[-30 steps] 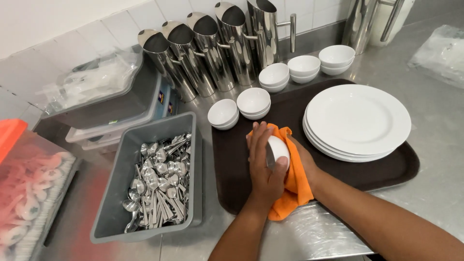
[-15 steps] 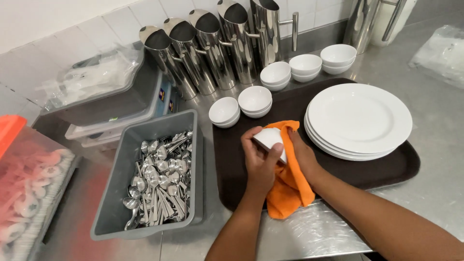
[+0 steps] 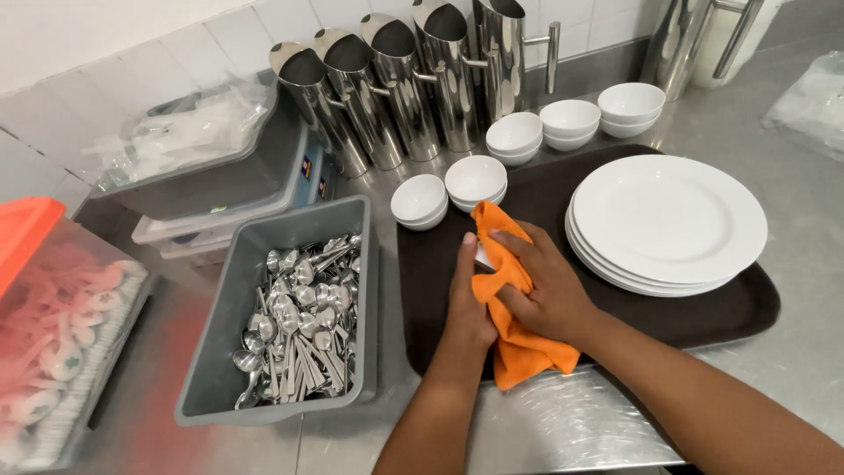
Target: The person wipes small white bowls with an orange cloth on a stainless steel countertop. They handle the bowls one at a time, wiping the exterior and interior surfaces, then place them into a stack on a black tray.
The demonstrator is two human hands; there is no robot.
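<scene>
A grey tub of spoons [image 3: 294,330] sits leftmost. Over the dark tray [image 3: 703,321], the left hand [image 3: 468,295] cups a small white item, mostly hidden; the right hand [image 3: 547,286] presses the orange cloth [image 3: 519,347] around it. Stacked white plates [image 3: 668,220] lie right.

Two small stickers [image 3: 311,174] on the front wall of the pale plastic bin at the back left, blue and yellow-orange, squarish, side by side. Clear plastic bag [image 3: 176,132] of pale contents lying in the dark tub above that bin. Another crumpled clear plastic bag [image 3: 809,101] on the tabletop [image 3: 791,185] at the far right edge. No screens or signs visible.
</scene>
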